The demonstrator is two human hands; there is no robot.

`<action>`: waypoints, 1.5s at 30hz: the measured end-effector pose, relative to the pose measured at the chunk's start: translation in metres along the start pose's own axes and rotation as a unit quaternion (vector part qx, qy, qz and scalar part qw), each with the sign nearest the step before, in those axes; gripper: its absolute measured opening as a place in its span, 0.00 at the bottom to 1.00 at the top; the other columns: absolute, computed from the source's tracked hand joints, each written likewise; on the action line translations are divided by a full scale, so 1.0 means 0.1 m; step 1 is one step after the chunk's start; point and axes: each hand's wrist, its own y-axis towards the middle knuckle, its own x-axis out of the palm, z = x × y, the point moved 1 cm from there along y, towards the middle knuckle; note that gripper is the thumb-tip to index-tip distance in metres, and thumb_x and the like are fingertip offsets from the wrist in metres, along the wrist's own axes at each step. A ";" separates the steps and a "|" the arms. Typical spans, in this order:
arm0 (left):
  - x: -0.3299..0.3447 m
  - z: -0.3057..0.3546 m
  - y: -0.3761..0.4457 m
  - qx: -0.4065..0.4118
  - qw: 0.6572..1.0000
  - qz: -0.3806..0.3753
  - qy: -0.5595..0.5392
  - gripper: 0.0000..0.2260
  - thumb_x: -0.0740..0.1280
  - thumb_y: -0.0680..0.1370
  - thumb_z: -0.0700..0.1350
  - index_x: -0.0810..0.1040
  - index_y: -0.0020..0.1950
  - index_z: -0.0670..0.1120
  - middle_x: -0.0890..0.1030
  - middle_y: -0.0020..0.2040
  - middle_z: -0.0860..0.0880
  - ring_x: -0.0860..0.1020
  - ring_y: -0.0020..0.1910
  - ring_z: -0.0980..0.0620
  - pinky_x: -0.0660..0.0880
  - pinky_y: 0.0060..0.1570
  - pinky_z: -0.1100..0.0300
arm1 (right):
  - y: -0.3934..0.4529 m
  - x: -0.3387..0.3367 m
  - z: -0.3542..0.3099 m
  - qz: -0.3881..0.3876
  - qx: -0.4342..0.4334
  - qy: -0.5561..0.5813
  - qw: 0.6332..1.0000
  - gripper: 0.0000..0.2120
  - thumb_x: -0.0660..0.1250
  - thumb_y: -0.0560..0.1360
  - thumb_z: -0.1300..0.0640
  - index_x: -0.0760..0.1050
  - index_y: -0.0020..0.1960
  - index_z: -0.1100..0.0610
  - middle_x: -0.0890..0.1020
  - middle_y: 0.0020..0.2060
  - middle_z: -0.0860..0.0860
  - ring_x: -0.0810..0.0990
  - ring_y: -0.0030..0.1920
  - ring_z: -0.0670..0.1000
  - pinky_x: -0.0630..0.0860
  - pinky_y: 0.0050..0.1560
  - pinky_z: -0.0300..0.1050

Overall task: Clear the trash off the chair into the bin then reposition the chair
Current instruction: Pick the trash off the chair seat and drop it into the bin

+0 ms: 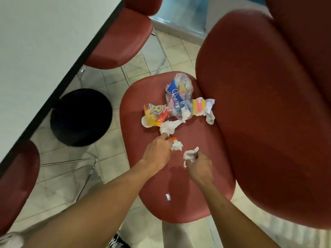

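A red padded chair seat [188, 194] carries scattered trash. A clear plastic wrapper with blue print [179, 93] lies at the far end, a yellow and orange wrapper [154, 115] to its left, and a pink and yellow wrapper with crumpled paper [202, 108] to its right. A white tissue [168, 127] lies in the middle. My left hand [157, 154] grips a crumpled white tissue wad [177, 145] with an orange scrap. My right hand [200, 167] grips another crumpled tissue [190, 155]. A small white scrap [168, 197] lies near the seat's front. The black round bin [80, 117] stands on the floor to the left.
The chair's red backrest [268, 113] rises at the right. A white table with a dark edge [35, 59] fills the left, with another red chair [121, 38] tucked at it and a third [16, 185] at lower left. Tiled floor [111, 154] lies between chair and bin.
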 end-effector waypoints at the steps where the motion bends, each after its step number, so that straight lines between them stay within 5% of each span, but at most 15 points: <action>1: -0.08 -0.02 -0.16 -0.007 1.000 0.011 -0.010 0.10 0.66 0.75 0.39 0.80 0.56 0.44 0.74 0.55 0.47 0.78 0.49 0.42 0.76 0.47 0.48 | -0.12 0.01 -0.06 -0.003 -0.008 -0.005 1.000 0.14 0.66 0.71 0.61 0.75 0.57 0.58 0.82 0.49 0.54 0.80 0.51 0.58 0.74 0.49 0.45; 13: -0.76 -0.58 -2.01 -0.112 0.989 0.098 0.003 0.10 0.66 0.77 0.47 0.80 0.56 0.49 0.75 0.50 0.50 0.78 0.49 0.46 0.74 0.46 0.53 | -1.73 0.39 -0.89 -0.030 -0.120 0.021 0.992 0.03 0.63 0.72 0.60 0.74 0.45 0.56 0.77 0.35 0.46 0.79 0.39 0.50 0.73 0.40 0.40; 17: -0.82 -0.86 -2.55 -0.149 0.981 0.125 0.000 0.09 0.67 0.76 0.49 0.81 0.54 0.50 0.76 0.48 0.50 0.78 0.47 0.47 0.76 0.44 0.53 | -2.05 0.70 -1.03 -0.044 -0.153 0.011 0.987 0.12 0.59 0.67 0.56 0.77 0.47 0.55 0.83 0.42 0.52 0.82 0.44 0.56 0.79 0.48 0.53; 23: -0.84 -1.35 -3.40 -0.229 0.962 0.149 -0.029 0.08 0.68 0.76 0.47 0.80 0.53 0.50 0.77 0.51 0.51 0.77 0.49 0.49 0.74 0.47 0.54 | -2.60 1.16 -1.24 -0.085 -0.194 -0.065 0.975 0.12 0.63 0.72 0.60 0.77 0.54 0.58 0.81 0.46 0.53 0.80 0.46 0.54 0.75 0.44 0.44; 30: -0.78 -1.88 -4.29 -0.321 0.930 0.168 -0.061 0.07 0.68 0.74 0.47 0.79 0.51 0.51 0.76 0.51 0.49 0.77 0.51 0.46 0.72 0.45 0.55 | -3.17 1.78 -1.41 -0.164 -0.207 -0.079 0.961 0.07 0.59 0.73 0.55 0.74 0.47 0.50 0.78 0.39 0.48 0.78 0.41 0.52 0.69 0.35 0.39; 32: -0.74 -2.03 -4.53 -0.345 0.919 0.175 -0.069 0.06 0.68 0.74 0.48 0.79 0.50 0.50 0.77 0.51 0.49 0.77 0.51 0.46 0.72 0.45 0.55 | -3.29 2.00 -1.43 -0.176 -0.222 -0.107 0.953 0.09 0.58 0.72 0.56 0.76 0.47 0.55 0.81 0.39 0.50 0.80 0.40 0.52 0.70 0.32 0.38; 35: -0.67 -2.27 -4.84 -0.384 0.903 0.175 -0.082 0.09 0.68 0.74 0.49 0.79 0.53 0.48 0.77 0.53 0.47 0.77 0.54 0.45 0.73 0.48 0.52 | -3.51 2.27 -1.50 -0.191 -0.232 -0.133 0.944 0.12 0.57 0.72 0.55 0.76 0.51 0.55 0.82 0.42 0.53 0.82 0.43 0.54 0.81 0.39 0.50; 39: -0.58 -2.53 -5.21 -0.432 0.877 0.182 -0.106 0.16 0.68 0.74 0.50 0.78 0.62 0.49 0.77 0.59 0.46 0.76 0.58 0.44 0.73 0.53 0.51 | -3.77 2.64 -1.58 -0.204 -0.250 -0.179 0.929 0.16 0.58 0.68 0.54 0.77 0.54 0.53 0.83 0.44 0.53 0.82 0.45 0.56 0.81 0.45 0.53; 45: -0.46 -2.82 -5.62 -0.485 0.846 0.182 -0.123 0.16 0.69 0.75 0.51 0.78 0.61 0.50 0.78 0.56 0.46 0.77 0.56 0.44 0.74 0.49 0.52 | -4.13 3.09 -1.62 -0.249 -0.267 -0.228 0.903 0.15 0.64 0.72 0.63 0.76 0.58 0.57 0.80 0.53 0.55 0.79 0.50 0.55 0.69 0.43 0.39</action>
